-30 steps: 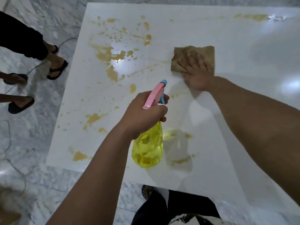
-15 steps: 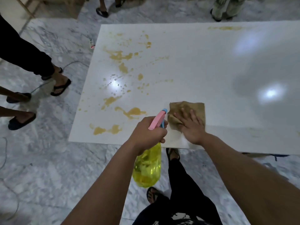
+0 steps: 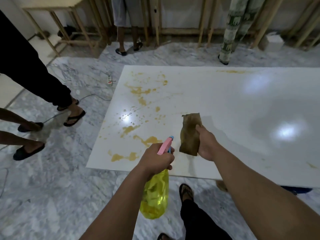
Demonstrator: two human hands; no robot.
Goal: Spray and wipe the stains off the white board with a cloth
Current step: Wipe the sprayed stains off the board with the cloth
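Head view: right hand (image 3: 207, 144) has lifted the cloth (image 3: 189, 134) off the board (image 3: 225, 104); half a second ago I saw it pressed flat there. It's now clamped in the fingers, hanging above the near edge. Left hand (image 3: 155, 159) still grips the bottle (image 3: 155, 194), nozzle toward the stains (image 3: 138, 91) on the board's left. I read this as wiping paused, spraying next. Left half still dirty.

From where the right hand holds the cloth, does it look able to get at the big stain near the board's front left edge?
Probably yes. The right hand holds the cloth lifted above the white board, and the stain lies to its left. Only the left hand with the spray bottle sits between them.
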